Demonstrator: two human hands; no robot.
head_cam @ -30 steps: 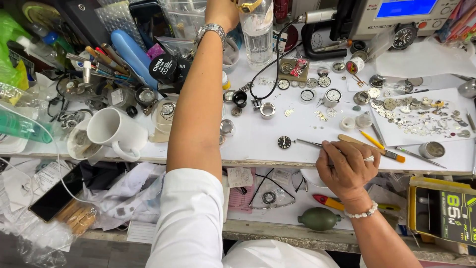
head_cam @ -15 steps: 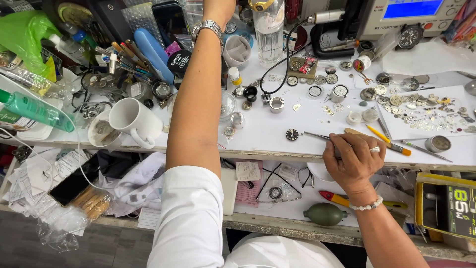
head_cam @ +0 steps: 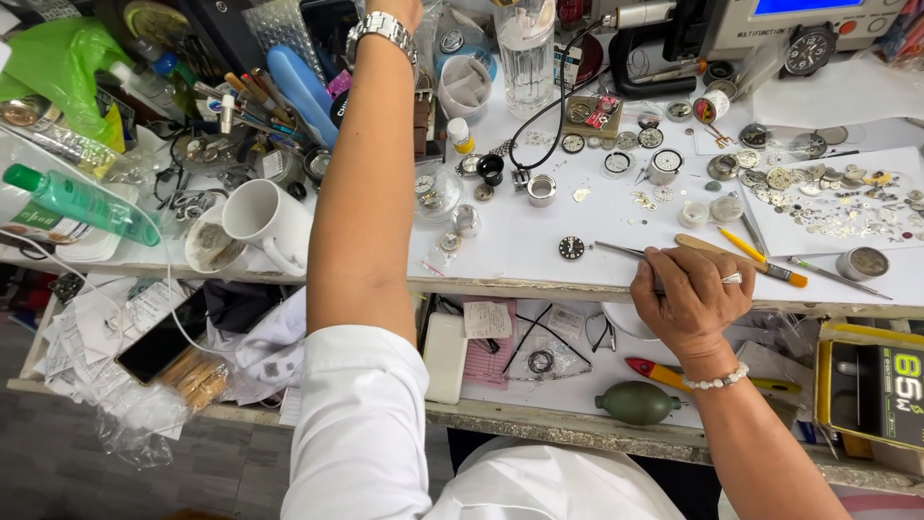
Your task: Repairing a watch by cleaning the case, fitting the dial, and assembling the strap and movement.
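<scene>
the right hand (head_cam: pixel 691 303) is pinching thin tweezers (head_cam: pixel 621 251), tips just beside the small dark watch dial (head_cam: pixel 572 247). the left hand is reaching far past the dial, out of view, so its grip can't be told.

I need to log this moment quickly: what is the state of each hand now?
Left hand: out of view past the top edge; only the arm with a silver metal wristwatch shows.
Right hand: closed on thin silver metal tweezers.
</scene>
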